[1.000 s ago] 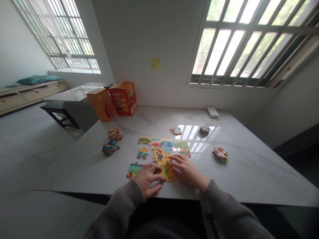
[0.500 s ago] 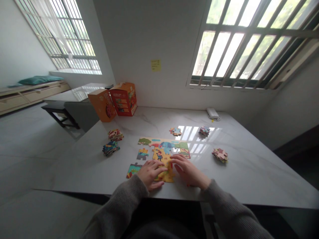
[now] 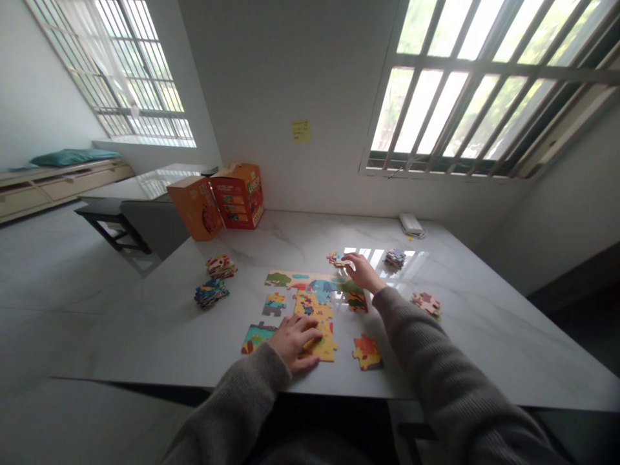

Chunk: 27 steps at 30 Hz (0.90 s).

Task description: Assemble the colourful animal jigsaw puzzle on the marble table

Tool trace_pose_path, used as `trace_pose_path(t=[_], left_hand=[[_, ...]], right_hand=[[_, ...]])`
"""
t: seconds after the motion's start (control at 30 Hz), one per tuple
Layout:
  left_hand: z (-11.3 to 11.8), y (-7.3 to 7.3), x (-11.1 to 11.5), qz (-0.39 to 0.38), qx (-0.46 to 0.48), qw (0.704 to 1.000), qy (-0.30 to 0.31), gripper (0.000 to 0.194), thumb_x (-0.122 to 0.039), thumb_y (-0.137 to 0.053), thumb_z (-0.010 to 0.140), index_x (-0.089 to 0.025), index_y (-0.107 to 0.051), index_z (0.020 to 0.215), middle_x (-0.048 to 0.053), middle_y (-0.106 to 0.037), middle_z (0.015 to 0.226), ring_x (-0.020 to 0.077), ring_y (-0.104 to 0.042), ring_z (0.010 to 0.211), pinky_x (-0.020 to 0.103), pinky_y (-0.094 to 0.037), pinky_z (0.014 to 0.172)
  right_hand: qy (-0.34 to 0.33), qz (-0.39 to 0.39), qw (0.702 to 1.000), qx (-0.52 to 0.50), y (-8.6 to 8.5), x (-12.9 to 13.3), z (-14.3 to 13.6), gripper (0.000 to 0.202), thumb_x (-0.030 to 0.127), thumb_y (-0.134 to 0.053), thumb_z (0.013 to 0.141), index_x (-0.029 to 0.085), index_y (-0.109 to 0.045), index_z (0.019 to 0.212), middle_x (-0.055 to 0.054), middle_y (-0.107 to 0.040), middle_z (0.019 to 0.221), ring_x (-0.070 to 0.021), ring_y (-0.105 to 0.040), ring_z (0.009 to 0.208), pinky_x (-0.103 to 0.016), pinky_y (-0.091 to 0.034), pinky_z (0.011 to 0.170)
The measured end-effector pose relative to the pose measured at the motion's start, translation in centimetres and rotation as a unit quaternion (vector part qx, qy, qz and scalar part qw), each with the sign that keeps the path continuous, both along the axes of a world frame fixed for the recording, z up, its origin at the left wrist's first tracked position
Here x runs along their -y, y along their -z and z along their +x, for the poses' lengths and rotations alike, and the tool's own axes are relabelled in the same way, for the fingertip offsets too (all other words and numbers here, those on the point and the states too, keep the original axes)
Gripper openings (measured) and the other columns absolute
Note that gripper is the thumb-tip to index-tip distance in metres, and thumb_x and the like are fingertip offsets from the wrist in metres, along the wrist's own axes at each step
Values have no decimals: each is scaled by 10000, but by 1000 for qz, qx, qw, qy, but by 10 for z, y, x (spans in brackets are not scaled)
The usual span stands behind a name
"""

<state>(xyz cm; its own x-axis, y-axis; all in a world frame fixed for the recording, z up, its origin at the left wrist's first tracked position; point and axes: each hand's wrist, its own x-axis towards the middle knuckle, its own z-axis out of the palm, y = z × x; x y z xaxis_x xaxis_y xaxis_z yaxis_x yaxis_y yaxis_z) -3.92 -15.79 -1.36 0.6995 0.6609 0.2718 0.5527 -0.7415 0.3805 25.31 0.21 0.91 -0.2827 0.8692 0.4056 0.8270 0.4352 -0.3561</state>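
A partly joined picture puzzle lies flat on the table. My left hand rests on its lower left part, fingers spread, holding nothing. My right hand reaches over the upper right corner, its fingertips at the small pile of loose pieces beyond; whether it grips one is too small to tell. An orange and yellow piece lies apart at the lower right. On the left, a blue and grey piece and a green joined part lie beside the puzzle.
Piece stacks stand at the left, one red, one dark blue, and at the right, one purple, one pink. Orange boxes stand at the back left, a white device at the back right of the table.
My right hand has moved from the puzzle's right side forward to the small pile, uncovering the orange and yellow piece. My left hand stays on the puzzle.
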Motion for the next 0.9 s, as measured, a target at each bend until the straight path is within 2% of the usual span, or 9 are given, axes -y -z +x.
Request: trace_pose_path(t=[0.1,0.2,0.33,0.5,0.6,0.67,0.77,0.83,0.9], left_hand=[[1,0,1,-8,4,1000,-1,438,-385,-724,760,-228,-664,1165,98,-603,1264,314,-502,1174,480,-406,1012],[1,0,1,-7,8,1000,-4,438,-385,-721,760,-232,-659,1165,92,-597,1272,313,-493,1189,480,-403,1026],[2,-1,2,-11,14,1000,-9,433,-380,-729,750,-238,-662,1154,91,-598,1279,317,-485,1201,485,-397,1036],[2,-6,4,-17,15,1000,-14,432,-362,-727,738,-232,-665,1145,94,-606,1267,321,-497,1194,487,-403,1027],[2,-10,6,-22,34,999,-9,415,-340,-701,751,-230,-658,1149,92,-615,1253,311,-512,1184,476,-404,1031],[2,-15,6,-21,71,997,-11,386,-318,-662,779,-224,-650,1153,93,-627,1231,298,-534,1162,466,-413,1025],[2,-27,3,-27,158,985,-62,255,-280,-580,843,-199,-648,1075,93,-671,1112,270,-588,1080,446,-448,983],[2,-36,-1,-70,220,966,-114,154,-289,-544,883,-189,-633,961,81,-695,982,243,-633,969,416,-488,913],[3,-44,-10,-155,282,936,-141,161,-344,-543,912,-189,-587,903,67,-709,891,221,-668,870,376,-521,822]], right_hand=[[28,-14,999,18,4,-25,3,311,147,-589,825,185,-661,1126,-139,-615,1213,-276,-545,1110,-416,-449,961],[30,-31,998,42,7,-35,6,268,156,-653,777,209,-680,1038,-105,-636,1106,-267,-547,1039,-409,-442,941],[24,-43,997,62,3,-40,9,226,194,-729,745,211,-677,965,-76,-615,982,-241,-541,951,-360,-452,881],[21,-27,997,64,-8,-32,10,386,230,-764,752,186,-619,1107,-106,-589,1067,-268,-521,991,-387,-464,873],[-3,5,998,56,-16,-11,2,422,259,-753,785,190,-583,1166,-112,-580,1111,-285,-508,1031,-427,-460,912],[-34,57,998,23,-21,12,-9,448,280,-754,794,191,-565,1190,-121,-564,1125,-295,-502,1046,-453,-464,927],[-96,84,991,-49,-31,55,-31,517,269,-719,830,218,-501,1295,-116,-535,1158,-285,-516,1078,-463,-477,953],[-120,81,985,-92,-37,84,-46,578,281,-716,836,249,-461,1354,-110,-524,1167,-277,-536,1066,-468,-495,946],[-122,82,981,-124,-40,108,-59,656,299,-726,834,267,-415,1410,-109,-505,1177,-271,-550,1058,-469,-508,951]])
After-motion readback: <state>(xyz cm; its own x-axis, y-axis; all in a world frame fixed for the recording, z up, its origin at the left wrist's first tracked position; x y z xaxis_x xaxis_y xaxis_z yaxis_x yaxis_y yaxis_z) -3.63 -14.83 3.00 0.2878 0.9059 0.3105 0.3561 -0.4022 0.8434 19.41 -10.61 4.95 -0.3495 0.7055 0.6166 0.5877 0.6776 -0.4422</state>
